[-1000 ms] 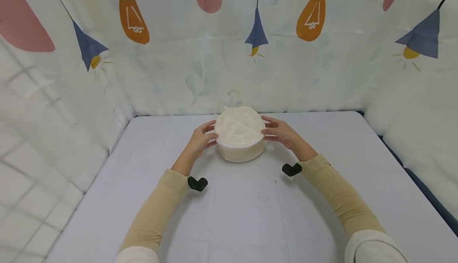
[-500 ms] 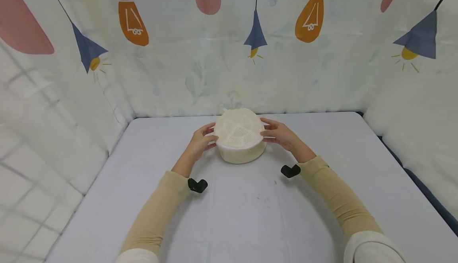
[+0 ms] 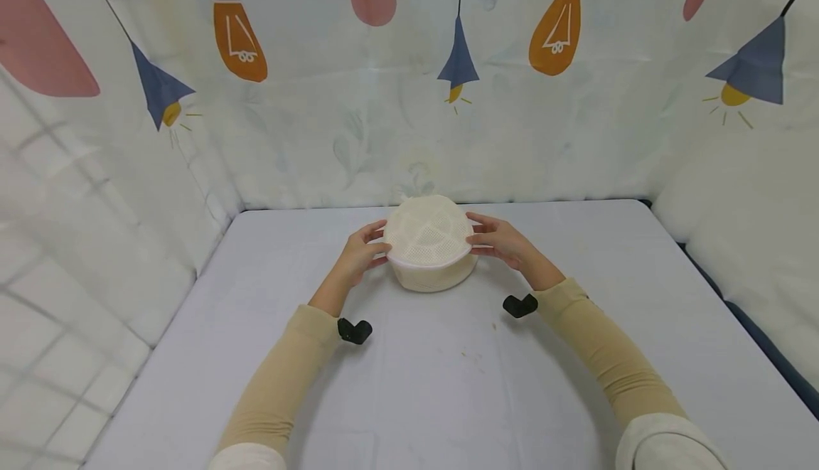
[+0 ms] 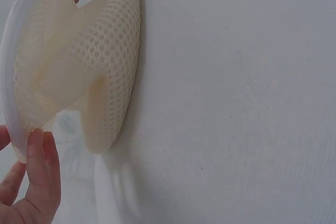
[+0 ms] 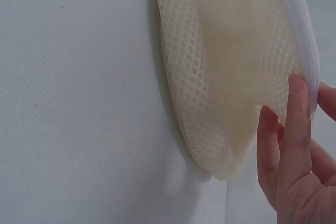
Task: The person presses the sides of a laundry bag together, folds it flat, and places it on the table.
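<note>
A round cream mesh laundry bag (image 3: 430, 232) stands near the far edge of the table, its flat mesh top tilted toward me. A pale band (image 4: 7, 72) runs round the top rim. My left hand (image 3: 360, 253) pinches this rim at the left side, thumb on one face and fingers on the other. At the opposite side my right hand (image 3: 508, 242) holds the rim the same way. Both wrist views show the soft mesh wall (image 5: 184, 77) sagging and folded between rim and base. The base rests on the tabletop.
A white cloth covers the table (image 3: 435, 385), with a few tiny specks (image 3: 470, 356) on it. Behind the bag hangs a white curtain (image 3: 288, 143) printed with lamps and bulbs. Black wrist mounts (image 3: 354, 330) stick out below both cuffs.
</note>
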A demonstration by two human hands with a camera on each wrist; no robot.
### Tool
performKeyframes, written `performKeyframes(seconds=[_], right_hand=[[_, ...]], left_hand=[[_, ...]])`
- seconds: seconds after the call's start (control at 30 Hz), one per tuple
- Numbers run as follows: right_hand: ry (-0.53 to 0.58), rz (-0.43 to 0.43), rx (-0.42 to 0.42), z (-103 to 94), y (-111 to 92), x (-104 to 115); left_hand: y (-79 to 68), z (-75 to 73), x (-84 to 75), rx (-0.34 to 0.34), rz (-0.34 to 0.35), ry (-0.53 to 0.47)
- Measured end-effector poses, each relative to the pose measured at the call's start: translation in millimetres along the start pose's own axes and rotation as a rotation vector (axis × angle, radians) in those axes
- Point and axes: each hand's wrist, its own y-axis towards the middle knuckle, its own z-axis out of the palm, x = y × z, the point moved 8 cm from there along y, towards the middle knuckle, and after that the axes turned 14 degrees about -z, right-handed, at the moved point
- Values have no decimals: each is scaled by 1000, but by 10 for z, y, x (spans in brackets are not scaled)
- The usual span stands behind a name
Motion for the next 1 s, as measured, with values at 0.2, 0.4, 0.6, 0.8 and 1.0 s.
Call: performKeyframes(seconds=[0.2,0.4,0.6,0.8,1.0], right_hand=[[-10,8,-6,-2,12,-34],[-30,25,-7,-17,20,-68],[-32,17,15,-8,25,-91],[-34,16,10,-13,13,-106],[-28,25,16,-3,-40,-69]], left_hand=[[19,-5,19,1,-5,1],[15,-8,22,-9,-1,10],[4,-5,26,-14,-4,21],[-6,0,28,-1,-2,18],[-7,13,43,8,-1,16]])
